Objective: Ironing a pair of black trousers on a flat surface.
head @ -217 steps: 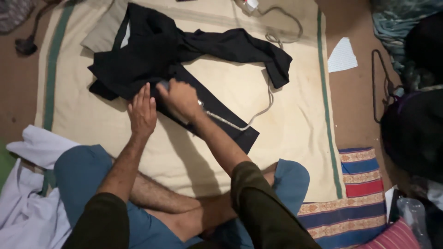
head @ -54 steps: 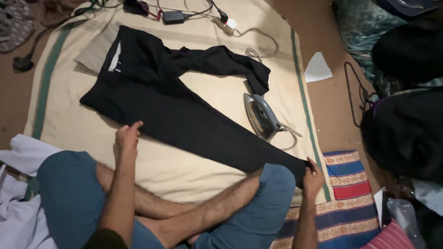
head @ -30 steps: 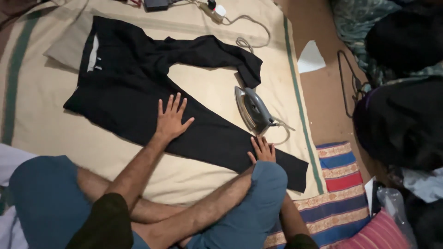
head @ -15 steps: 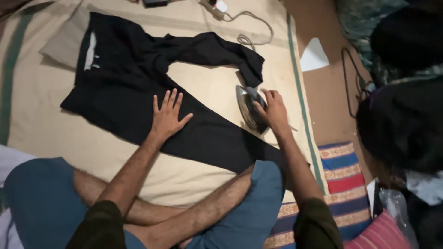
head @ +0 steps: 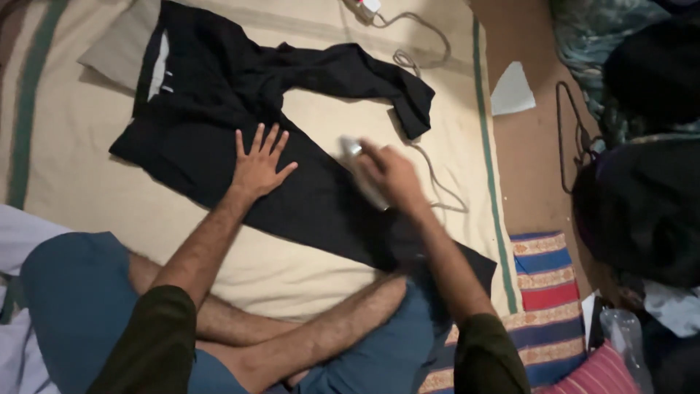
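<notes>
Black trousers (head: 211, 117) lie spread on a cream cloth (head: 73, 190) on the floor. My left hand (head: 259, 164) presses flat, fingers apart, on one trouser leg. My right hand (head: 390, 175) grips the handle of a silver clothes iron (head: 355, 157), which rests on the same leg a little to the right. The iron's grey cord (head: 430, 171) trails off toward the top of the cloth. I sit cross-legged at the cloth's near edge, knees in blue shorts.
A striped red and blue mat (head: 554, 292) lies at the right. A white paper scrap (head: 512, 91) and a black wire hanger (head: 572, 138) sit on the brown floor. Dark clothes (head: 642, 211) pile at the right edge. White fabric (head: 14, 241) lies at the left.
My right hand took hold of the iron beside the trousers and slid it left onto the trouser leg. My left hand stays pressed on the fabric.
</notes>
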